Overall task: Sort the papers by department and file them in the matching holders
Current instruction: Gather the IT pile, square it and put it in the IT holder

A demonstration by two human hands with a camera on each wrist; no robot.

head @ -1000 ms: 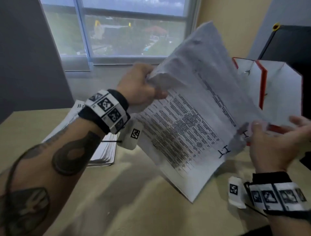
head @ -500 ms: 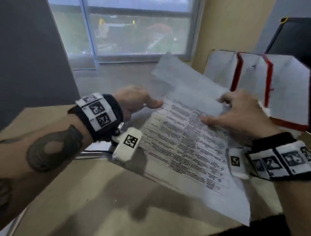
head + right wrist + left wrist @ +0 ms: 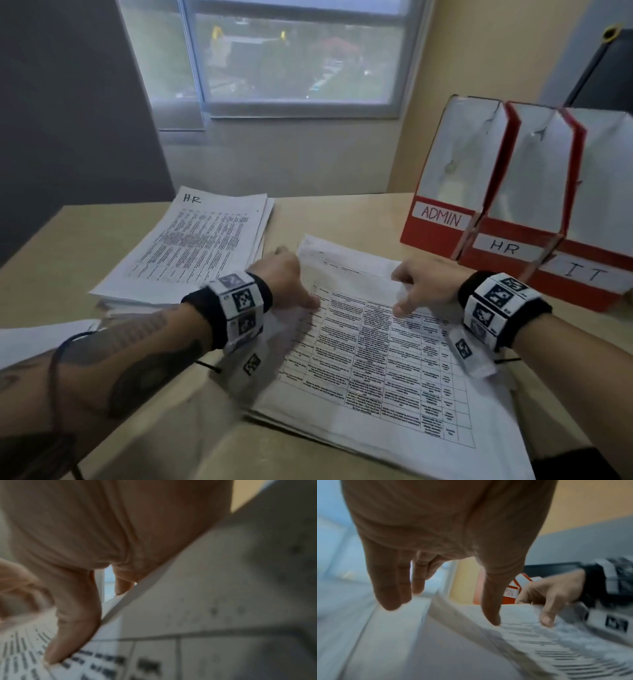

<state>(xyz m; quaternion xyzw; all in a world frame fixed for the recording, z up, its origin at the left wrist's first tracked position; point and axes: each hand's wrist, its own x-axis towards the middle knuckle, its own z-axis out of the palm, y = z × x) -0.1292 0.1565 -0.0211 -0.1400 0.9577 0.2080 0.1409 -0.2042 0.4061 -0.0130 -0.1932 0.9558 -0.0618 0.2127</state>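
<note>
A stack of printed table sheets (image 3: 376,363) lies flat on the desk in front of me. My left hand (image 3: 291,277) is at its upper left corner, fingers hanging loosely and the thumb tip touching the top sheet (image 3: 530,632). My right hand (image 3: 419,287) is at the upper right part of the stack, with its thumb pressed on the print (image 3: 85,660) and its fingers curled at the sheet's edge. Three red-and-white holders stand at the right, labelled ADMIN (image 3: 442,217), HR (image 3: 507,246) and IT (image 3: 585,274).
A second paper stack marked "H.R" (image 3: 202,246) lies at the back left of the desk (image 3: 342,219). More white sheets (image 3: 37,337) show at the left edge. A window and wall are behind, and a dark object (image 3: 603,78) stands behind the holders.
The papers, held up in the air a second ago, have come down and now lie flat on the desk. Both hands came down with them and rest on the stack's upper part.
</note>
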